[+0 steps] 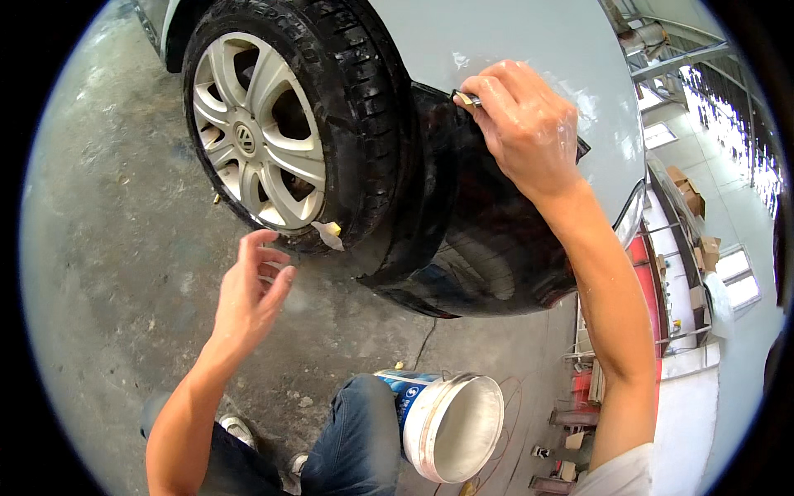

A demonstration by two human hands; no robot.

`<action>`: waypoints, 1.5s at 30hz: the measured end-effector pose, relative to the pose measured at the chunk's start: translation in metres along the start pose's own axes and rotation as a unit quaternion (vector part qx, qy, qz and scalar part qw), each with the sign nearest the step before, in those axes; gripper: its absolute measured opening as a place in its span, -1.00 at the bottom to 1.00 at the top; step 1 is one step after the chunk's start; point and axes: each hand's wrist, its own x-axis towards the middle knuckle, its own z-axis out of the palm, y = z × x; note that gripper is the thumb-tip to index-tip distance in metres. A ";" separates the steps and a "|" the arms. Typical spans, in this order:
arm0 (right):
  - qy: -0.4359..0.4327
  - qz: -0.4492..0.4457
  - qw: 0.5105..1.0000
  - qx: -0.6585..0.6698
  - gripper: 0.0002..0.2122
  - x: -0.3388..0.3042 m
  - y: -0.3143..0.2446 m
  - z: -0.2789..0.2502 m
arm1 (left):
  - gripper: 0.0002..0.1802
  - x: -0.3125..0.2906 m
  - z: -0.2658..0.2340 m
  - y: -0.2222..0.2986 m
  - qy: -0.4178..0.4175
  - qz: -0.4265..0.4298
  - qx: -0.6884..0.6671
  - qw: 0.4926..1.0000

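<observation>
Stained concrete floor (pixel 124 273) spreads beneath a silver-spoked wheel (pixel 256 136). Right of that wheel, a car's pale grey panel (pixel 504 33) borders a glossy black bumper (pixel 488 244). Below the wheel and to its right stands a white bucket (pixel 427 430) with a blue side, by the person's knee. Right of the wheel, the right hand (pixel 528 124) pinches at the bumper's upper edge; just below the wheel, the left hand (pixel 251 285) hangs half-spread, fingers loosely curled. Near it, a pale scrap (pixel 329 237) shows at the wheel's lower edge. Between right thumb and fingers sits a small dark-and-yellow piece (pixel 469 99), mostly covered, its kind hard to tell.
</observation>
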 end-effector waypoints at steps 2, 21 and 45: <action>-0.011 0.031 0.999 0.024 -0.85 0.000 -0.005 -0.006 | -0.45 -0.001 0.001 -0.003 -0.026 -0.036 0.008 0.999; -0.015 -0.018 0.999 -0.026 -0.89 0.031 -0.022 0.006 | -0.42 -0.010 -0.016 0.010 -0.020 -0.023 0.028 0.999; -0.047 0.025 0.997 -0.051 -0.89 -0.030 0.010 -0.032 | -0.41 -0.011 0.003 0.010 -0.029 -0.021 0.039 0.999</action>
